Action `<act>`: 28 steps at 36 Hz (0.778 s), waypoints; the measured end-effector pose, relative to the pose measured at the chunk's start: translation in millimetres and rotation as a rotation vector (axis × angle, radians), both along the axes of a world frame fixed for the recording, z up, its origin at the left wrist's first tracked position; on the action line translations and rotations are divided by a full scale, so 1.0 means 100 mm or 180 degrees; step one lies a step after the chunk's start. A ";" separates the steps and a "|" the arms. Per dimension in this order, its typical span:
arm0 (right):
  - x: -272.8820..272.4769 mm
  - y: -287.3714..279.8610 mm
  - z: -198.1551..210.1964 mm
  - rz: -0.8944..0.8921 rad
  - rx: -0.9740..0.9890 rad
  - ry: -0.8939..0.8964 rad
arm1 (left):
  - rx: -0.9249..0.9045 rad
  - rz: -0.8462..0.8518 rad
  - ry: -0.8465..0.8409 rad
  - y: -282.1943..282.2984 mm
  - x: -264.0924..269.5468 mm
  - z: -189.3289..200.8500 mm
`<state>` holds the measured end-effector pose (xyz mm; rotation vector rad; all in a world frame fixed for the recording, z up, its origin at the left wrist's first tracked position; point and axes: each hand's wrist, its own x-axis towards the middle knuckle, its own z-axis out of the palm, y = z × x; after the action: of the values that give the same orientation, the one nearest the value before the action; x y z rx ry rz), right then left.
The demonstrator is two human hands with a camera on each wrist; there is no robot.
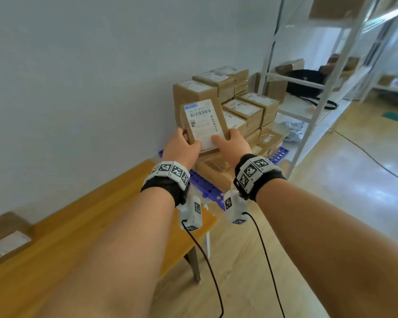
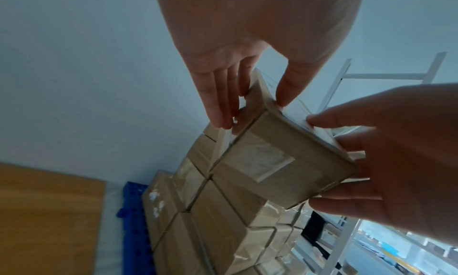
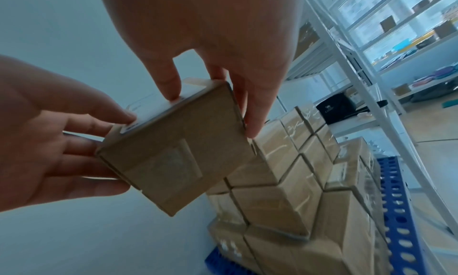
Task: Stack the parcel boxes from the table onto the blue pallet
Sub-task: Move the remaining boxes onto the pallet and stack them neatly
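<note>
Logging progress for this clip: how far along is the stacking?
Done: many parcel boxes already stacked on the blue pallet. In hand: one labelled box, held by left hand and right hand near the stack. Left: at least one box on the table.

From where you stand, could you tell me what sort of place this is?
Probably a small parcel storeroom or packing room: labelled parcel boxes stacked on a blue pallet, with white metal shelving beside them.

Storeroom: stacked parcel boxes (image 1: 244, 106), blue pallet (image 1: 207, 187), white shelving (image 1: 313, 115).
</note>
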<state>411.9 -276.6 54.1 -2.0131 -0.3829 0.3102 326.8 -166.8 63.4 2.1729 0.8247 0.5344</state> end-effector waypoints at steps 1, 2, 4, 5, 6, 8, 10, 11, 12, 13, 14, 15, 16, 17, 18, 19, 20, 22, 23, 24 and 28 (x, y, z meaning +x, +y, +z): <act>0.09 -0.01 0.05 -0.0057 0.0016 -0.0077 | -0.0012 -0.0028 -0.0029 0.01 0.11 0.03; 0.18 -0.02 0.09 -0.0092 0.0018 -0.0141 | -0.0024 -0.0054 -0.0062 0.02 0.22 0.06; 0.35 -0.05 0.16 -0.0123 0.0011 -0.0181 | -0.0043 -0.0107 -0.0100 0.03 0.42 0.11; 0.44 -0.06 0.19 -0.0144 0.0007 -0.0192 | -0.0040 -0.0142 -0.0096 0.02 0.52 0.13; 0.52 -0.08 0.22 -0.0176 0.0010 -0.0208 | -0.0026 -0.0175 -0.0082 0.01 0.60 0.15; 0.68 -0.11 0.26 -0.0251 -0.0018 -0.0225 | -0.0001 -0.0225 -0.0082 -0.02 0.76 0.19; 0.82 -0.12 0.31 -0.0266 -0.0004 -0.0185 | 0.0024 -0.0222 -0.0127 -0.04 0.90 0.22; 0.89 -0.12 0.33 -0.0256 0.0000 -0.0153 | 0.0041 -0.0206 -0.0140 -0.05 0.97 0.24; 0.97 -0.12 0.35 -0.0238 0.0006 -0.0146 | 0.0048 -0.0188 -0.0143 -0.06 1.04 0.26; 1.04 -0.13 0.38 -0.0205 0.0007 -0.0142 | 0.0051 -0.0163 -0.0138 -0.06 1.10 0.27; 1.10 -0.12 0.39 -0.0166 0.0006 -0.0147 | 0.0056 -0.0127 -0.0135 -0.06 1.15 0.27; 1.17 -0.12 0.40 -0.0136 -0.0002 -0.0139 | 0.0069 -0.0085 -0.0132 -0.07 1.20 0.27; 1.24 -0.12 0.40 -0.0092 -0.0007 -0.0147 | 0.0087 -0.0041 -0.0122 -0.07 1.24 0.26; 1.31 -0.12 0.41 -0.0042 -0.0030 -0.0149 | 0.0104 0.0003 -0.0116 -0.08 1.29 0.25; 1.38 -0.12 0.41 0.0017 -0.0057 -0.0167 | 0.0111 0.0057 -0.0113 -0.09 1.33 0.24; 1.45 -0.12 0.40 0.0079 -0.0097 -0.0172 | 0.0105 0.0116 -0.0108 -0.11 1.38 0.23; 1.51 -0.12 0.40 0.0153 -0.0131 -0.0174 | 0.0094 0.0178 -0.0108 -0.12 1.43 0.22; 1.64 -0.11 0.39 0.0273 -0.0175 -0.0172 | 0.0074 0.0310 -0.0144 -0.15 1.52 0.20; 1.70 -0.11 0.40 0.0325 -0.0204 -0.0170 | 0.0059 0.0378 -0.0157 -0.17 1.57 0.18; 1.75 -0.12 0.39 0.0384 -0.0235 -0.0183 | 0.0029 0.0435 -0.0163 -0.19 1.61 0.16; 1.98 -0.17 0.38 0.0633 -0.0267 -0.0199 | -0.0048 0.0596 -0.0144 -0.30 1.76 0.09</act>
<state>610.4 -293.5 91.7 -2.0741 -0.6205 0.3929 502.4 -197.3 72.3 2.0739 1.0099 0.6659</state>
